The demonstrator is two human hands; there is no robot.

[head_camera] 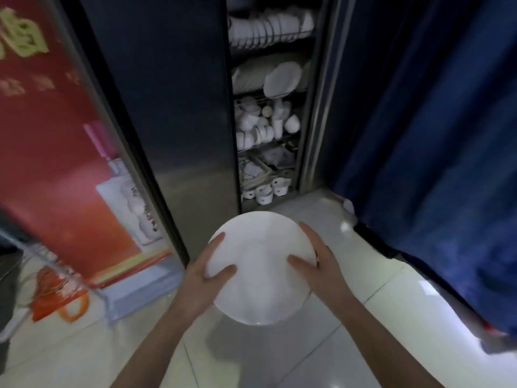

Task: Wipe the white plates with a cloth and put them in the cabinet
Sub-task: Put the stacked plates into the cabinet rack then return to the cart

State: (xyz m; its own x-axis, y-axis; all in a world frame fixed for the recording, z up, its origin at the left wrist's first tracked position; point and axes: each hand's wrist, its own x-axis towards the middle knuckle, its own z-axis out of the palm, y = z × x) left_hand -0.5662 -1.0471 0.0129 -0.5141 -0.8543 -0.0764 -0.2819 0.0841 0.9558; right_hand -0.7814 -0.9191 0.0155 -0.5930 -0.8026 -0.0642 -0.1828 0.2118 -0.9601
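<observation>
The white plate [260, 278] is held level over the floor, just short of the open cabinet [167, 107]. The left hand [205, 278] and right hand [321, 271] each have a grip clamped on opposite rims, thumbs across its face. It looks like glazed ceramic — stiff, fairly heavy, slick and breakable — so opposite rim edges seem the right hold. The glossy floor tiles [363, 317] below would not forgive a drop. The cabinet's wire shelves are crowded, with racked plates [282, 79] above the cups [263, 127]. The opening looks narrow beside the blue curtain [433, 135].
</observation>
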